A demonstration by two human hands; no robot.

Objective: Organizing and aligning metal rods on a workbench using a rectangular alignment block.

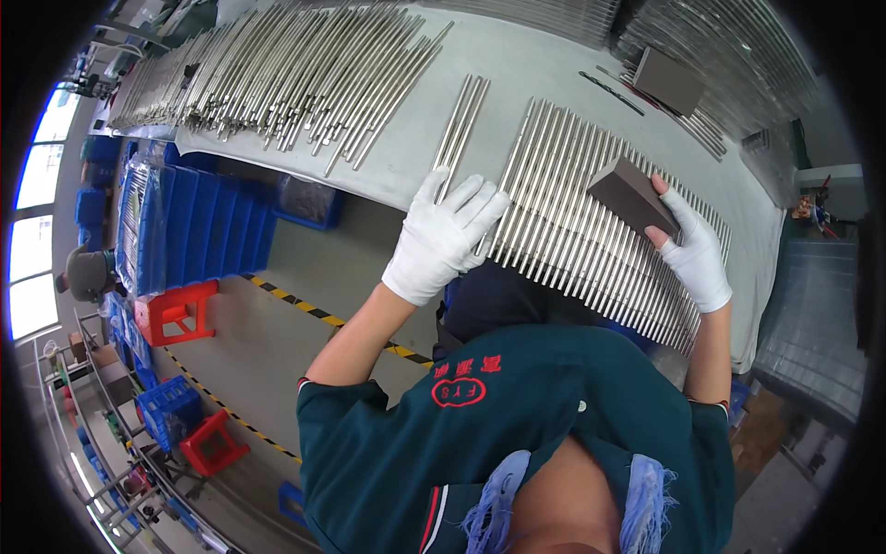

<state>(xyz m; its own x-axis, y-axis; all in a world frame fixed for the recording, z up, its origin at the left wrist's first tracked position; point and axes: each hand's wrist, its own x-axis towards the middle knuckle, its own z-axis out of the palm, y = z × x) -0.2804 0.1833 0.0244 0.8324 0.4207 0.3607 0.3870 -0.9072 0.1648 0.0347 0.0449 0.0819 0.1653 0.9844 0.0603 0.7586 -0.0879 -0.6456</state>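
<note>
Rods [591,231], slim shiny metal, lie side by side under my gloved left hand [446,235], spread flat; my right hand [694,251] grips a dark rectangular block [632,194].

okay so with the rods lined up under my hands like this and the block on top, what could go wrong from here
1. The row of thin silver metal rods overhangs the near edge of the grey-covered table; pressure from the brown rectangular sanding block in the gloved right hand might tip some off.
2. The gloved left hand pins only the row's left end, so rods nearer the block could roll or skew.
</note>
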